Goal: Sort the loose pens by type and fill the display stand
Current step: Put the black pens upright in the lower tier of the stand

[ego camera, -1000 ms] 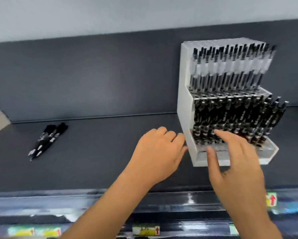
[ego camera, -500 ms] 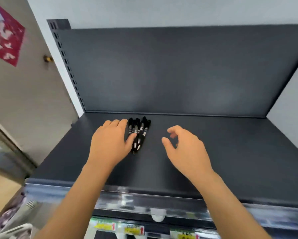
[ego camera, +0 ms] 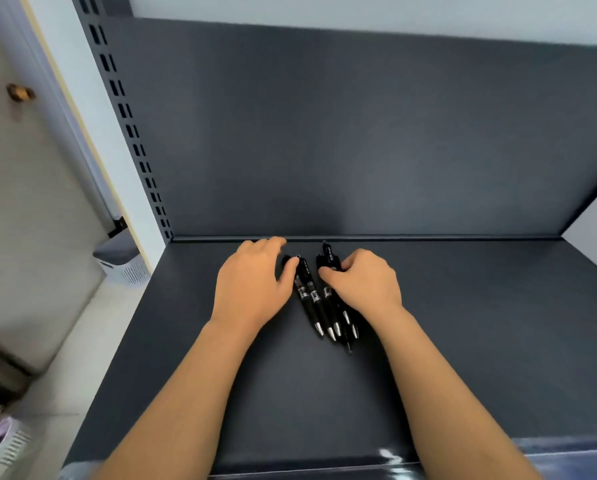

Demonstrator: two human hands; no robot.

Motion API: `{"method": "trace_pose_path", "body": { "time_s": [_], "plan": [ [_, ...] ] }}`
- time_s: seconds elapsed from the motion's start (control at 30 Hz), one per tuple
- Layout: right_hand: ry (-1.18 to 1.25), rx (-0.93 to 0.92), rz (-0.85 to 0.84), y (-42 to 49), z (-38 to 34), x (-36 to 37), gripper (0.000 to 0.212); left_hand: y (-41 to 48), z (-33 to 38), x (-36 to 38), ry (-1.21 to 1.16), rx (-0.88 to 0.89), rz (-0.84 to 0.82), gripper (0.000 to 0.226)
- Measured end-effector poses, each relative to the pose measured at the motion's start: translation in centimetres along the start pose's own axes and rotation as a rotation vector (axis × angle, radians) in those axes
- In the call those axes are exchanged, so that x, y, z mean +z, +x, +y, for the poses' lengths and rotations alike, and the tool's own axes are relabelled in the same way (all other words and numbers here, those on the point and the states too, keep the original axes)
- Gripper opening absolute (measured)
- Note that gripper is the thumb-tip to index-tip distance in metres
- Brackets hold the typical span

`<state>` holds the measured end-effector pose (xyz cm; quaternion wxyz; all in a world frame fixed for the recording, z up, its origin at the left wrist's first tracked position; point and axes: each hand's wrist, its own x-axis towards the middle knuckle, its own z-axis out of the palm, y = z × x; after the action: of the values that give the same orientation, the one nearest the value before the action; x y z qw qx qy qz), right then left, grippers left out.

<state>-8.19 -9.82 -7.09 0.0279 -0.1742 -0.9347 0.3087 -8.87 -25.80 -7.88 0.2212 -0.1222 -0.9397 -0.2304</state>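
While my left hand point(ego camera: 252, 284) lies flat with its thumb against the black pens point(ego camera: 316, 303), my right hand point(ego camera: 364, 284) curls its fingers over their upper ends; the bunch lies on the dark shelf point(ego camera: 463, 341), near its back panel point(ego camera: 359, 133).

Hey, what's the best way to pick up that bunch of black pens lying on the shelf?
Probably across the mid barrels of the black pens, from above, squeezing in from both sides. They lie flat, side by side on the shelf, silver tips toward you, so a sideways squeeze keeps them bundled. The left hand touches one side; the right hand curls round the clip ends.
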Motion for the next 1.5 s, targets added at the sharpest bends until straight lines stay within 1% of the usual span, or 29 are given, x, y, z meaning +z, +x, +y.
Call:
{"method": "trace_pose_path", "body": {
  "time_s": [0.17, 0.27, 0.37, 0.43, 0.57, 0.73, 0.83, 0.93, 1.0, 1.03, 1.1, 1.17, 1.23, 1.33, 1.4, 1.47, 1.5],
  "plan": [
    [-0.084, -0.045, -0.057, 0.1, 0.0, 0.1, 0.037, 0.1, 0.6, 0.3, -0.03, 0.034, -0.027, 0.035],
    [-0.118, -0.095, -0.016, -0.2, 0.1, 0.2, 0.036, 0.0, 1.1, 0.3, -0.058, 0.058, -0.019, 0.033],
    [-0.067, -0.094, 0.037, -0.4, 0.4, 0.2, 0.038, -0.1, 1.2, 0.2, -0.074, 0.056, -0.046, 0.033],
    [-0.037, -0.077, 0.039, -0.3, 0.4, 0.2, 0.041, -0.1, 1.1, 0.1, -0.09, 0.038, -0.053, 0.033],
    [0.024, -0.022, -0.027, 0.4, 0.4, 0.2, 0.044, -0.3, 1.0, 0.1, -0.097, 0.04, -0.104, 0.031],
    [0.081, -0.082, -0.174, 0.5, 0.7, 0.1, 0.042, -0.1, 0.7, 0.3, -0.136, 0.021, -0.109, 0.03],
    [0.209, -0.067, -0.188, 0.7, 0.9, -0.4, 0.039, -0.1, 0.7, 0.5, -0.194, 0.024, -0.086, 0.028],
    [0.372, 0.019, -0.161, 0.7, 1.3, -1.0, 0.038, -0.3, 1.0, 0.4, -0.273, 0.038, -0.065, 0.024],
    [0.508, 0.063, -0.141, 0.5, 1.2, -1.7, 0.035, -0.3, 1.2, 0.2, -0.387, 0.029, -0.049, 0.018],
    [0.608, 0.078, -0.121, 0.0, 1.2, -2.2, 0.036, -0.4, 1.6, -0.1, -0.485, 0.017, -0.055, 0.016],
    [0.818, 0.071, -0.078, -1.5, 1.2, -3.4, 0.038, -0.7, 3.1, -1.3, -0.72, -0.046, -0.122, 0.016],
    [0.918, 0.012, -0.057, -3.4, 1.3, -4.8, 0.038, -0.6, 5.5, -2.8, -0.931, -0.102, -0.265, 0.018],
    [0.985, -0.034, -0.063, -5.5, 1.4, -6.7, 0.039, -0.4, 8.2, -4.2, -1.028, -0.106, -0.421, 0.026],
    [1.071, -0.077, -0.017, -8.2, 2.4, -10.6, 0.043, -0.5, 12.3, -5.5, -1.16, -0.049, -0.627, 0.029],
    [1.048, -0.114, 0.081, -9.6, 4.2, -13.5, 0.049, -0.8, 15.3, -5.8, -1.257, 0.029, -0.716, 0.021],
    [1.023, -0.139, 0.181, -10.7, 6.5, -16.4, 0.055, -1.1, 18.8, -5.8, -1.304, 0.09, -0.737, 0.013],
    [1.028, -0.148, 0.208, -11.2, 8.0, -17.9, 0.052, -1.3, 20.8, -5.6, -1.325, 0.104, -0.722, 0.014]
  ]
}}
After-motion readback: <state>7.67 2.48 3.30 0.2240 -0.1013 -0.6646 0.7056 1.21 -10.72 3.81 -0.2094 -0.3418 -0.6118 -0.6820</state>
